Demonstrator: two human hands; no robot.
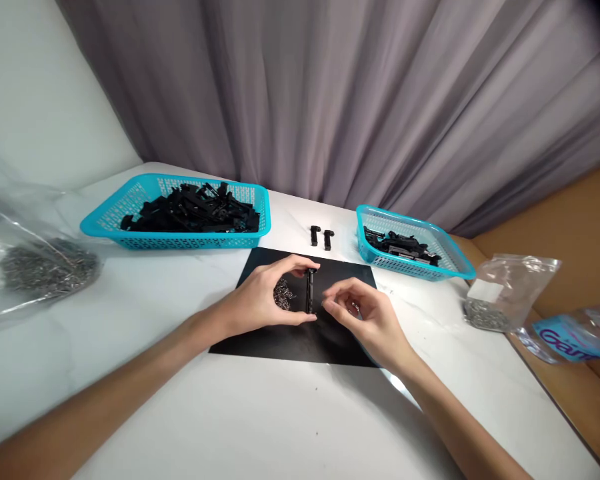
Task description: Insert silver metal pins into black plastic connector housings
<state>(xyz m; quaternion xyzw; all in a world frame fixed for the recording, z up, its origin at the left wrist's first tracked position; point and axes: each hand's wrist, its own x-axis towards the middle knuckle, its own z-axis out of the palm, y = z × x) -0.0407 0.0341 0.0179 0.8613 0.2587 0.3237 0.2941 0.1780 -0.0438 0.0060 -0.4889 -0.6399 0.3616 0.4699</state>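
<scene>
My left hand (265, 293) grips a narrow black plastic part (310, 291) by its two ends, between thumb and fingers, above a black mat (290, 343). Just right of the part is my right hand (365, 317), its thumb and forefinger brought together; whatever they pinch is too small to name. Small shiny metal bits show beside the curled fingers of that hand. A pile of small metal pieces (283, 295) lies on the mat, partly hidden behind my left hand.
Blue baskets of black parts stand at the back left (195, 243) and back right (415, 267). Between them are two small black pieces (322, 238). Plastic bags of metal pieces lie left (50, 270) and right (487, 313), near a bottle (570, 337).
</scene>
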